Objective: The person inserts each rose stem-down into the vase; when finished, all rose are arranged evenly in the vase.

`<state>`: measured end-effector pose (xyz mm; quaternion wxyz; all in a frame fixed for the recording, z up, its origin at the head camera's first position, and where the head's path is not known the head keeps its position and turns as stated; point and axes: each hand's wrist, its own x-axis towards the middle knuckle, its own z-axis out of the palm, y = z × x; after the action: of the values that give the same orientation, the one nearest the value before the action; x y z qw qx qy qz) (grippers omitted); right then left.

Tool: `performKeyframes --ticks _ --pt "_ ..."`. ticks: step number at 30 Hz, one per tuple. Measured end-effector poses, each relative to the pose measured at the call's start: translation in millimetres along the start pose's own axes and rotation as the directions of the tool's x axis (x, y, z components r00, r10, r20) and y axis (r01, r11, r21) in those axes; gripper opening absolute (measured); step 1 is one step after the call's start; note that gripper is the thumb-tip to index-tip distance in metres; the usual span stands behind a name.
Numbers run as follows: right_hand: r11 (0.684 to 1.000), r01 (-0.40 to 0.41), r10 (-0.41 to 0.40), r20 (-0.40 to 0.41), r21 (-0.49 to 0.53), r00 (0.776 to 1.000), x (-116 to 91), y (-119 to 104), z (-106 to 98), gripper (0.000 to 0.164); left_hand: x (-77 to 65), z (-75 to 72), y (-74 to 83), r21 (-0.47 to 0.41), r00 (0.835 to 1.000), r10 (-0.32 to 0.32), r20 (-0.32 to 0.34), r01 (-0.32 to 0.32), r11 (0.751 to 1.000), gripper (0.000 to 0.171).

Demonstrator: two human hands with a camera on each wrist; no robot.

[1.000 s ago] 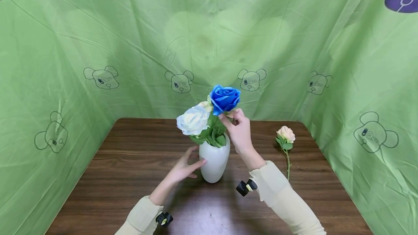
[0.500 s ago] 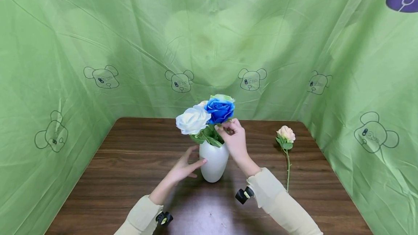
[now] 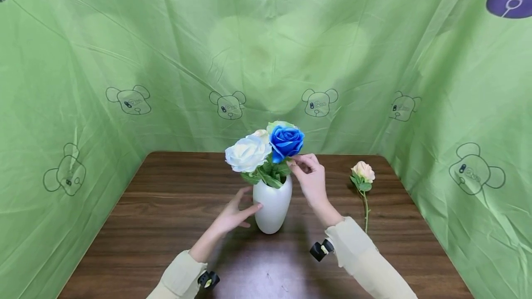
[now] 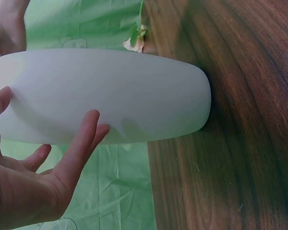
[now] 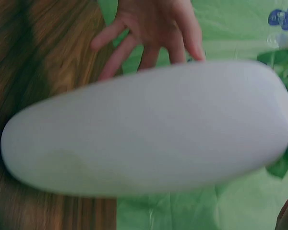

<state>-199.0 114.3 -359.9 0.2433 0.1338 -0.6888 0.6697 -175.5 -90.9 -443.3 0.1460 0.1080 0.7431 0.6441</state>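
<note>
A white vase [image 3: 272, 209] stands upright on the table and holds several artificial roses. My left hand [image 3: 233, 211] touches its left side with spread, nearly straight fingers; the left wrist view shows the fingertips [image 4: 92, 120] at the vase wall. Just under the bloom of a blue rose [image 3: 287, 142], my right hand [image 3: 311, 179] pinches with thumb and forefinger. This rose leans at the right of the bunch, its lower stem hidden. A pale blue-white rose [image 3: 247, 153] droops over the rim at the left, with a cream bloom [image 3: 262, 135] partly hidden behind. Green leaves [image 3: 272, 174] fill the vase mouth.
A single peach rose [image 3: 363, 172] lies on the brown wooden table [image 3: 174, 206] at the right, its stem running beneath the right sleeve [image 3: 353, 239]. Green cloth [image 3: 266, 59] with bear prints encloses the table at the back and both sides.
The blue rose has come down lower over the vase, then tilted slightly back to the right, with my right hand moving along. My left hand has stayed at the vase.
</note>
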Motion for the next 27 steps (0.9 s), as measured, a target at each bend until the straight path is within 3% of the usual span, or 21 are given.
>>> performKeyframes --ticks 4,9,10,12,16,17,21,24,27 --pt "0.999 -0.031 0.03 -0.036 -0.033 0.999 4 15 -22 0.019 -2.2 0.2 4.3 -0.008 1.0 0.011 0.007 -0.011 1.0 0.065" --pt "0.996 -0.046 0.041 -0.065 -0.074 0.997 9 57 -60 0.021 3.5 -0.8 -8.0 0.008 1.0 -0.004 -0.006 0.004 1.0 0.066" --pt "0.998 -0.038 0.036 -0.055 -0.046 0.998 13 90 -74 0.022 4.2 -0.8 -9.4 0.015 1.0 -0.006 -0.01 0.006 1.0 0.067" --pt "1.0 -0.029 0.029 -0.056 -0.009 0.998 16 132 -97 0.023 5.2 -0.7 -11.6 0.025 1.0 -0.007 -0.014 0.008 1.0 0.068" --pt "0.994 -0.101 0.099 -0.054 -0.045 0.994 19 204 -142 0.027 4.8 -0.7 -11.8 0.032 1.0 -0.011 -0.02 0.012 0.999 0.068" --pt "0.988 -0.135 0.13 -0.06 -0.08 0.99 15 195 -147 0.028 4.7 -0.6 -11.7 0.031 1.0 -0.01 -0.019 0.01 0.999 0.068" --pt "0.959 -0.217 0.203 -0.095 -0.18 0.975 8 214 -174 0.027 4.6 -0.7 -11.6 0.027 1.0 -0.005 -0.015 0.005 1.0 0.068" --pt "0.903 -0.309 0.26 -0.193 -0.298 0.946 2 217 -184 0.024 4.7 -0.9 -11.6 0.027 1.0 -0.005 -0.014 0.005 1.0 0.068" --pt "0.861 -0.368 0.295 -0.245 -0.352 0.924 -6 198 -189 0.024 4.5 -0.7 -11.4 0.033 1.0 -0.008 -0.017 0.008 0.999 0.068"
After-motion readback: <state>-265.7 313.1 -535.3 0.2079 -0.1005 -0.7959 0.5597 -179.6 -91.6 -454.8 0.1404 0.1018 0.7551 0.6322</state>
